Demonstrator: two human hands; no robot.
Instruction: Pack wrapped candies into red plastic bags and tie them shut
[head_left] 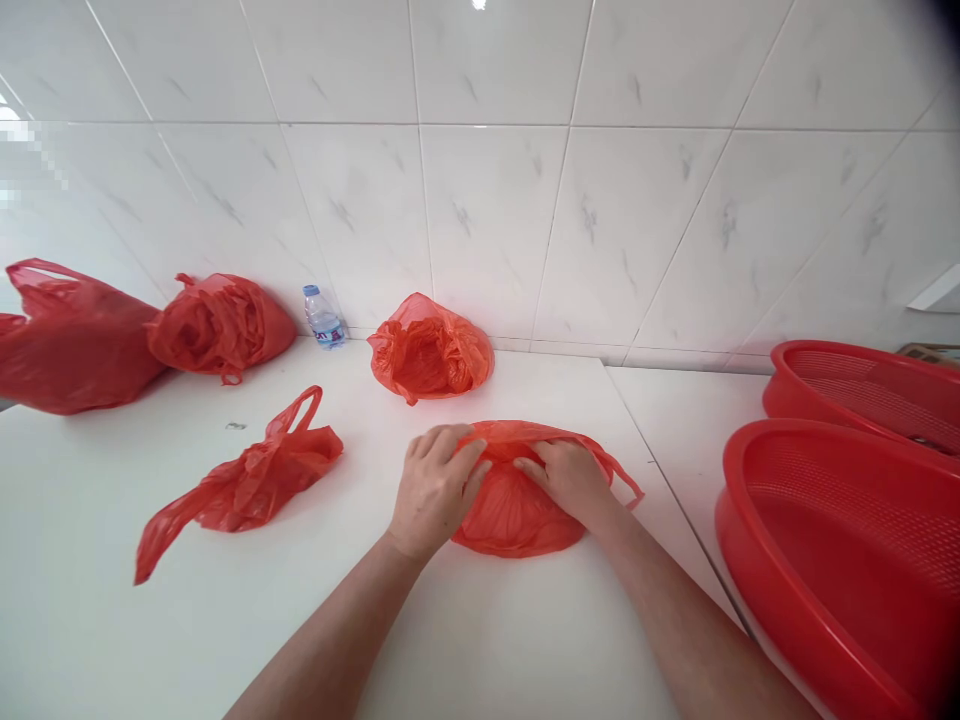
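Observation:
A thin red plastic bag (517, 515) lies on the white table in front of me, rounded at its near side, its contents hidden. My left hand (437, 487) grips its left edge, thumb and fingers closed on the film. On the other side my right hand (568, 478) holds the rim, with the fingers partly under the plastic and the thumb in front. One handle loop sticks out to the right of my right wrist. Just behind stands another red plastic bag (431, 350) with its mouth open and crumpled.
Left on the table (90, 560) lies a crumpled red bag (255, 480). Two fuller red bags (79, 345) stand along the tiled wall (495, 230), near a small water bottle (324, 320). Two red perforated plastic baskets (795, 560) occupy the right side.

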